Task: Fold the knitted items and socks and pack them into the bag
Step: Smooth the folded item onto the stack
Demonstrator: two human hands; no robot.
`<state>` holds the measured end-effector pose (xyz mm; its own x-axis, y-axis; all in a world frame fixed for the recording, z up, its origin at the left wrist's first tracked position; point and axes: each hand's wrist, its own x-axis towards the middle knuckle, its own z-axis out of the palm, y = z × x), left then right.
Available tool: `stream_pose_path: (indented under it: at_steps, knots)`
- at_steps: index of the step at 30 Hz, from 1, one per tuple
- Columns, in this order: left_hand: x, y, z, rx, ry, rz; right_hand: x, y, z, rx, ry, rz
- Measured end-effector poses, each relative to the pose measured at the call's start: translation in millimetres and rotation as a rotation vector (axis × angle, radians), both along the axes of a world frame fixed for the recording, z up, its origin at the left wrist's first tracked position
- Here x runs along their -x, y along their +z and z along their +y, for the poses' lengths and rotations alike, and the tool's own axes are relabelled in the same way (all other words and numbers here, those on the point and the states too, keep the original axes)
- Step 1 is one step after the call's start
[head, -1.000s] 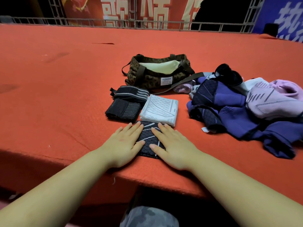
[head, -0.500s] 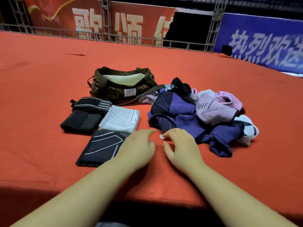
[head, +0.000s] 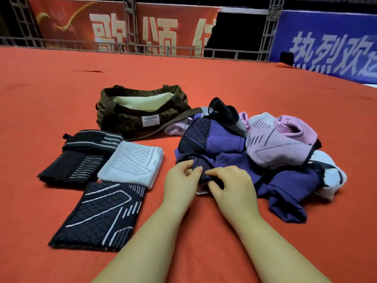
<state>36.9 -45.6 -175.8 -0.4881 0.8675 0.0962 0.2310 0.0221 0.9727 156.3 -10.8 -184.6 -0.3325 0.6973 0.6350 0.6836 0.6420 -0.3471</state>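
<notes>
Head view, looking down over both forearms onto the red cloth (head: 204, 82). My left hand (head: 180, 181) and right hand (head: 232, 186) sit side by side at the near edge of the unfolded pile (head: 255, 152). Both have fingers curled into the same dark purple knit (head: 214, 144): the left pinches a fold of it between thumb and fingertips, the right grips it just beside, thumb tucked under the cloth. A small pale tag shows beneath the right thumb. Whether the knit is lifted clear of the cloth I cannot tell.

Past my right hand the pile runs on: more purple fabric, a pink knit (head: 279, 144) on top, a white piece (head: 330, 170) at the far right edge, a black item (head: 224, 111) at the back.

Left of my left hand lie four folded pieces, flat and close together. Nearest is the navy square (head: 100, 215) with white line pattern. Beyond it sits the white square (head: 132, 164), touching its far edge. Further left is the black striped piece (head: 71, 168), with another black striped piece (head: 91, 137) behind it.

Beyond the folded pieces stands the bag (head: 130, 123), leopard print, mouth open, pale lining visible, label reading FASHION. Its strap trails towards the pile. Nothing folded is inside it that I can see.

Red and blue banners (head: 126, 31) hang behind a metal rail.
</notes>
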Motion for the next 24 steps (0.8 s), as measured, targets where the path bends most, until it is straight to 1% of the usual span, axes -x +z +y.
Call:
stream_pose_path:
  at_steps: [1, 3, 5, 6, 7, 9, 10, 11, 12, 13, 15, 16, 17, 18, 19, 20, 21, 22, 23, 24]
  knots:
    - [0.0, -0.7, 1.4, -0.029, -0.025, -0.027, -2.9, 1.6, -0.5, -0.007, 0.045, 0.043]
    - [1.2, 6.0, 1.3, -0.112, -0.026, -0.160, -6.8, 8.2, -4.0, -0.025, 0.126, 0.154]
    - [4.0, 13.2, -0.8, -0.208, -0.061, -0.293, -8.6, 15.2, -7.4, -0.044, 0.154, 0.271]
    - [5.8, 15.5, -2.6, -0.236, -0.088, -0.326, -9.7, 17.1, -8.0, -0.039, 0.163, 0.307]
    - [4.3, 21.3, -6.5, -0.246, -0.114, -0.354, -10.9, 17.9, -8.0, -0.017, 0.178, 0.315]
    - [3.3, 25.3, -8.3, -0.281, -0.137, -0.449, -12.3, 16.9, -8.3, 0.063, 0.232, 0.260]
    - [2.9, 26.7, -8.4, -0.301, -0.144, -0.528, -12.1, 15.5, -8.8, 0.104, 0.262, 0.227]
    - [3.2, 28.4, -9.7, -0.302, -0.155, -0.640, -11.8, 14.4, -9.4, 0.137, 0.285, 0.207]
    - [4.4, 30.0, -10.9, -0.288, -0.209, -0.775, -11.2, 14.6, -10.4, 0.154, 0.301, 0.206]
    - [5.4, 32.7, -14.8, -0.265, -0.306, -0.894, -11.2, 15.4, -11.6, 0.160, 0.313, 0.227]
    - [8.7, 37.9, -21.9, -0.224, -0.430, -1.039, -13.5, 18.6, -13.2, 0.192, 0.344, 0.319]
    - [11.4, 37.0, -21.6, -0.204, -0.458, -1.071, -14.9, 21.3, -14.6, 0.234, 0.371, 0.391]
    - [13.3, 35.3, -21.5, -0.183, -0.561, -1.097, -16.4, 23.7, -15.9, 0.297, 0.405, 0.481]
    - [11.9, 40.6, -22.6, -0.216, -0.703, -1.123, -17.5, 25.8, -17.0, 0.375, 0.441, 0.574]
    - [8.7, 45.6, -24.9, -0.330, -0.747, -1.086, -17.9, 27.0, -16.8, 0.460, 0.471, 0.656]
    - [6.8, 47.4, -27.7, -0.418, -0.676, -1.044, -17.2, 27.1, -15.7, 0.539, 0.489, 0.716]
    - [6.0, 48.2, -24.6, -0.380, -0.601, -0.968, -16.4, 27.2, -14.6, 0.593, 0.487, 0.759]
    - [7.1, 43.2, -18.8, -0.221, -0.497, -0.943, -15.9, 27.2, -13.2, 0.609, 0.461, 0.799]
    - [11.9, 33.6, -15.3, -0.221, -0.393, -0.956, -16.5, 27.5, -11.9, 0.595, 0.417, 0.847]
    - [13.3, 32.9, -17.4, -0.239, -0.247, -0.824, -18.3, 28.6, -10.6, 0.554, 0.366, 0.896]
